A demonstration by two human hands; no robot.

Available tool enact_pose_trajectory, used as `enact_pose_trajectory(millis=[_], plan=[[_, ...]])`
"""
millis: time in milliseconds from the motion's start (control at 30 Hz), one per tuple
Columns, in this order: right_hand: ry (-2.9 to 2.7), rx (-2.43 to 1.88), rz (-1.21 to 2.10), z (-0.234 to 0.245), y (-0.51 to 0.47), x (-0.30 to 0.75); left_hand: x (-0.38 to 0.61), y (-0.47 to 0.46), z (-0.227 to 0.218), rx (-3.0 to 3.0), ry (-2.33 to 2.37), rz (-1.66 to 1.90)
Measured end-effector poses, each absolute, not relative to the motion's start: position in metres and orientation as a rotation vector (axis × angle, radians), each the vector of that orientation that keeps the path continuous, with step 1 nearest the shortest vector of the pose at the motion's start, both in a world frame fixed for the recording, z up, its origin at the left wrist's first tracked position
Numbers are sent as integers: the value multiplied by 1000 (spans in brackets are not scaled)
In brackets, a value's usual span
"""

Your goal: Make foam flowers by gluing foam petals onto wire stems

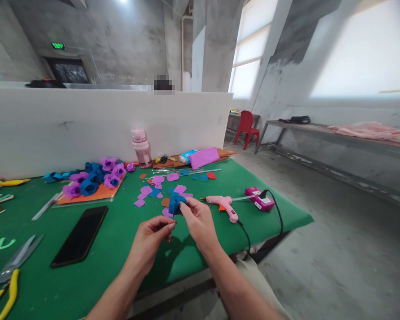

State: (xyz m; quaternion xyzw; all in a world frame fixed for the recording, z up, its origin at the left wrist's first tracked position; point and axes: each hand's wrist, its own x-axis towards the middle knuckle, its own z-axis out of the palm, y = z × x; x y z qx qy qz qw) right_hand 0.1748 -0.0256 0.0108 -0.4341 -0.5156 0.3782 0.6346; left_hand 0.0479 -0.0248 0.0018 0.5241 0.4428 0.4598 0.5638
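Observation:
My right hand [200,220] pinches a dark blue felt flower [175,203] between thumb and fingers, above the green table [120,253]. Just below and left of it is my left hand [150,238], its thumb and fingertips pressed together. Whatever lies in that pinch, if anything, is too small to make out. Purple felt petals [146,190] and a few blue and brown ones are scattered beyond my hands. To the right of my right hand, a pink glue gun [222,204] lies on its side with a glue stick in its back.
Finished purple and blue flowers [90,180] lie on an orange sheet at left. Nearer are a black phone [80,235] and yellow-handled scissors [11,275]. A pink bottle [141,146] stands by the white partition [70,129]. A purple power socket [260,199] with a black cord sits at right.

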Motion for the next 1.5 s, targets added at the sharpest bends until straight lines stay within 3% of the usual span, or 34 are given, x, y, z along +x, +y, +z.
enact_pose_trajectory(millis=[333,633,1133,1500], plan=[[-1157,-960,877,13,-26,174,49,-25,1,1197,1048,1062],[-1028,-817,1145,13,-24,171,47,-24,-4,1123,1014,1033],[-1045,-741,1307,13,-24,171,45,-22,-8,1023,937,1021],[-1113,-813,1233,9,-25,171,47,-23,-6,981,922,1002]])
